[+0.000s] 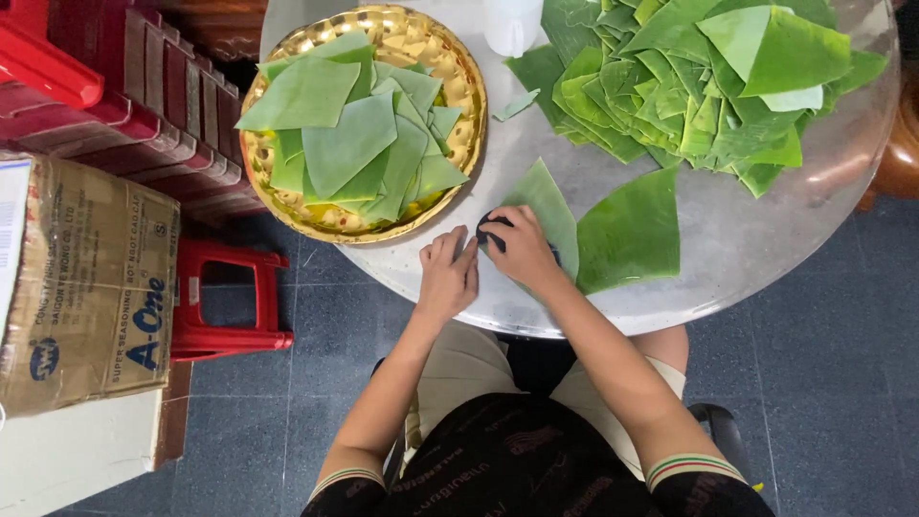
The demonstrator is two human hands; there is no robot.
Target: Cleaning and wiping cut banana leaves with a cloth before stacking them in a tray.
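Round table (766,239), right hand (522,251) fingers curled on scissors (493,230), leaf (546,215)

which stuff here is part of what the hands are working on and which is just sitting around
In use:
- right hand on a dark tool, over a green leaf piece
- left hand resting on the round table
- second leaf piece
- gold tray of cut leaves
- leaf pile

Lying about:
- cardboard box
- red stool
- white cup

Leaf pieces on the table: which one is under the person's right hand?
The narrow green leaf piece at the table's near edge, partly under the right hand. The wider piece beside it lies untouched.
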